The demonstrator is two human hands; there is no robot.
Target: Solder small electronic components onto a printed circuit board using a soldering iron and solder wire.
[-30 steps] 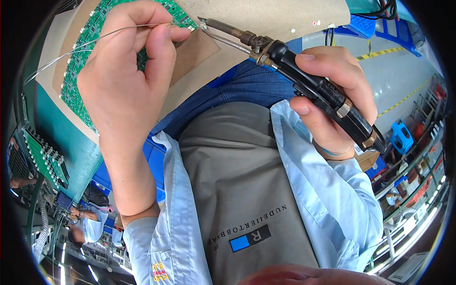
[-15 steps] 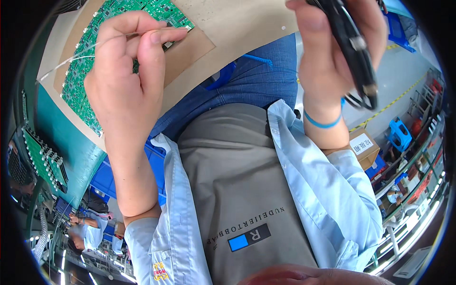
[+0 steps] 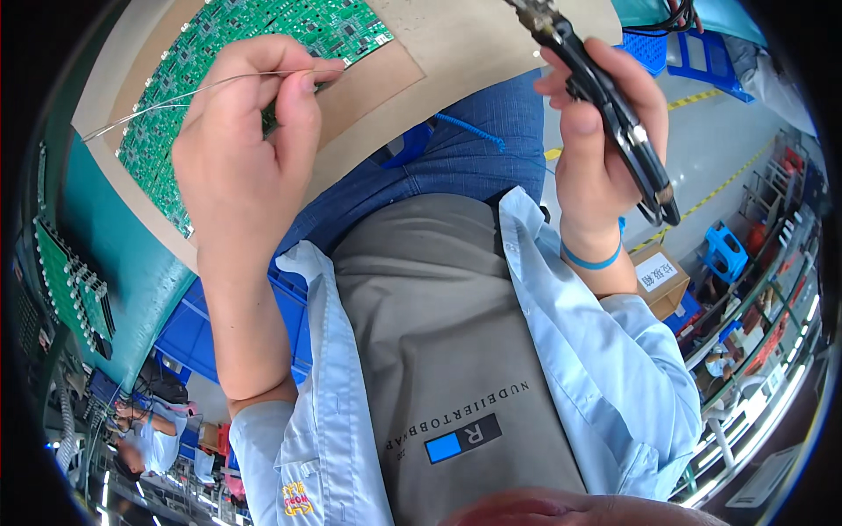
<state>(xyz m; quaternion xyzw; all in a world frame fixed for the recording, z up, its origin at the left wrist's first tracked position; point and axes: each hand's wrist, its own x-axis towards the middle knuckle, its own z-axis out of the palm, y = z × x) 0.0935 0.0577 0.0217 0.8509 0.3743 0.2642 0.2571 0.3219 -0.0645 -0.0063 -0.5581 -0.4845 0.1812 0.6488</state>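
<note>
My left hand point(image 3: 250, 149) is closed over the green circuit boards point(image 3: 281, 35), pinching a thin silvery wire point(image 3: 167, 105) between thumb and fingers. The wire trails away to the left past the board's edge. Some of the boards are hidden behind this hand. At the upper right, my right hand point(image 3: 605, 149) grips a slim black hand tool point(image 3: 605, 96) with metal parts. The metal end of the tool point(image 3: 537, 16) points up and to the left, and its rear end hangs beside my wrist. What kind of tool it is, I cannot tell.
The boards lie on a brown sheet point(image 3: 377, 92) over a tan surface point(image 3: 465, 35). A teal mat point(image 3: 105, 254) runs along the left, near upright green boards point(image 3: 70, 280). Blue stools point(image 3: 724, 250) and a cardboard box point(image 3: 662, 280) stand on the right. Another person point(image 3: 158, 443) is at lower left.
My right hand has come lower and slightly left, bringing the tool's metal end into view. My left hand keeps its pinch on the wire; hand and boards appear shifted slightly right.
</note>
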